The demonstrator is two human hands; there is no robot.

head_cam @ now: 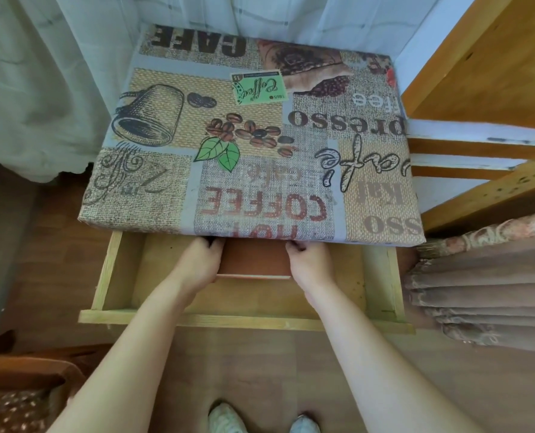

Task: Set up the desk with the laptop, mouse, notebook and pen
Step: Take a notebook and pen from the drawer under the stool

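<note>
Head view: notebook being fetched, desk not yet set

Desk (250,126), covered by a coffee-print cloth, is seen bare of task items. Drawer (247,318) beneath is pulled open. Brown notebook (253,260), half hidden under the desk edge, is gripped on either side by left hand (199,262) and right hand (308,264), fingers curled round it. Laptop, mouse, pen: not seen. Task judged barely begun.

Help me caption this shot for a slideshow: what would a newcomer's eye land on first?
First, the coffee-print tablecloth covering the desk top, filling the middle of the view. Next, the open wooden drawer pulled out below its near edge, where the left hand and right hand grip the two sides of a reddish-brown notebook, its far end hidden under the desk edge. Curtains hang at far left.
</note>
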